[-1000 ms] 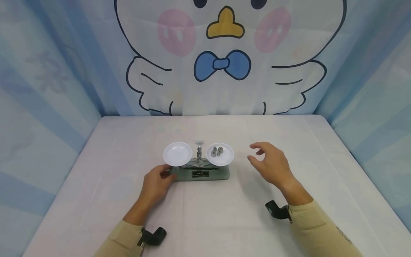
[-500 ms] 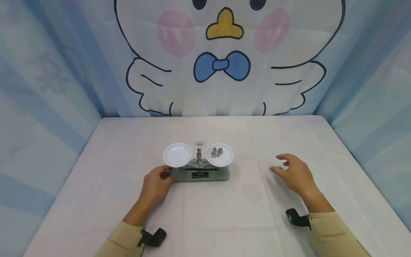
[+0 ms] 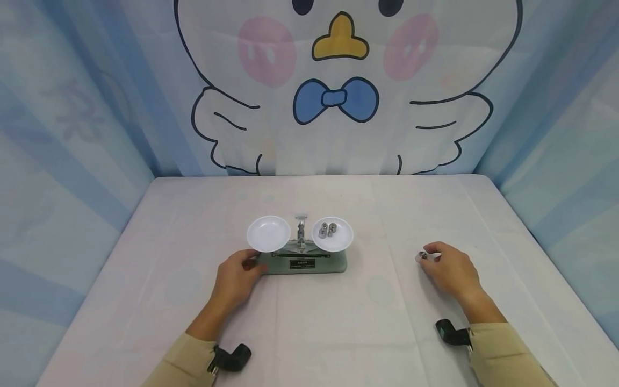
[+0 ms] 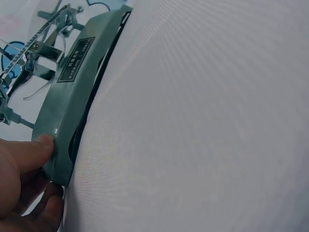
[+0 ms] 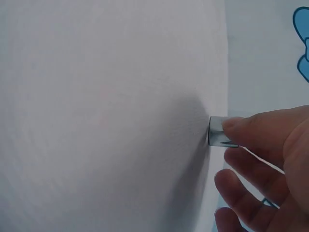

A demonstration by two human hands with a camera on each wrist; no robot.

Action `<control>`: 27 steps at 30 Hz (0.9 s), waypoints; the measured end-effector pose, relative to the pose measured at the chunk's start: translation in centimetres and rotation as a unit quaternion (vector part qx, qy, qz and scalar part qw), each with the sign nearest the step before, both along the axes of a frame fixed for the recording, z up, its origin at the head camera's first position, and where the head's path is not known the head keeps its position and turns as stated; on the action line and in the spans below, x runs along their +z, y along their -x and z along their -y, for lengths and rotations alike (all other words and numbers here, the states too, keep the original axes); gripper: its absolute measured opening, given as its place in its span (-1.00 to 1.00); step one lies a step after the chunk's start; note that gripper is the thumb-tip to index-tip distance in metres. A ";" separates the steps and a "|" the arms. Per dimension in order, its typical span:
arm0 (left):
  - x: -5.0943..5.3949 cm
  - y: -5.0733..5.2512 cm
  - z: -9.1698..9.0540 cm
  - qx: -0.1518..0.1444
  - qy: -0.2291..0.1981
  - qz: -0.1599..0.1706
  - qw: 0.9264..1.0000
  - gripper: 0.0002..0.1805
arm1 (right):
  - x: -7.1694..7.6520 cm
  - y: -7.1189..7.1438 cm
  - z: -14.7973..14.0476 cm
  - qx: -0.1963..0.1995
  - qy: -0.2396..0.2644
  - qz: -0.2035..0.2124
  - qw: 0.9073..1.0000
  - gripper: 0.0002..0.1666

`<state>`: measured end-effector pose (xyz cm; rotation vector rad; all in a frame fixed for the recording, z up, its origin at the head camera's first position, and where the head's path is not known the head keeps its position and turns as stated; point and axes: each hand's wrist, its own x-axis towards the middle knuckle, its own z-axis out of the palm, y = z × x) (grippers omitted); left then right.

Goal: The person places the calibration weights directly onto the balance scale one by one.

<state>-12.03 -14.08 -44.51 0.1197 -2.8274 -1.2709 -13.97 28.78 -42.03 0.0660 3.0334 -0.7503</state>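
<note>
A green balance scale [image 3: 302, 263] stands on the table with two white pans. The left pan [image 3: 268, 234] holds nothing; the right pan [image 3: 340, 242] carries several small metal weights [image 3: 323, 232]. My left hand [image 3: 235, 278] grips the left end of the scale's base, its thumb [image 4: 36, 152] on the front face and its fingers round the end. Off to the right, my right hand [image 3: 452, 269] pinches a small silver cylindrical weight [image 5: 218, 131] standing upright at the table surface. The thumb lies on the weight's near side; the index fingertip is hidden behind it in the right wrist view.
A pale cloth covers the table [image 3: 309, 333]. Behind it hangs a curtain [image 3: 333, 145] with a cartoon print, and blue curtains [image 3: 63, 161] flank both sides. A black wrist camera [image 3: 232, 357] sticks out from each sleeve.
My right hand has moved right and toward me, away from the scale, and its fingers have closed on the small weight. My left hand has stayed on the base.
</note>
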 end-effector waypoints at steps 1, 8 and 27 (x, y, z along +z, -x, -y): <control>0.0 0.0 0.0 0.000 0.000 0.001 1.000 -0.52 | 0.0 0.1 0.0 0.001 0.000 -0.001 1.000 -0.56; 0.1 0.0 0.0 0.001 -0.002 0.007 1.000 -0.52 | -0.3 0.6 0.5 0.007 -0.003 -0.004 1.000 -0.63; 0.0 0.0 0.0 0.001 -0.009 0.000 1.000 -0.51 | 0.2 0.6 2.2 0.035 -0.013 -0.023 0.999 -0.69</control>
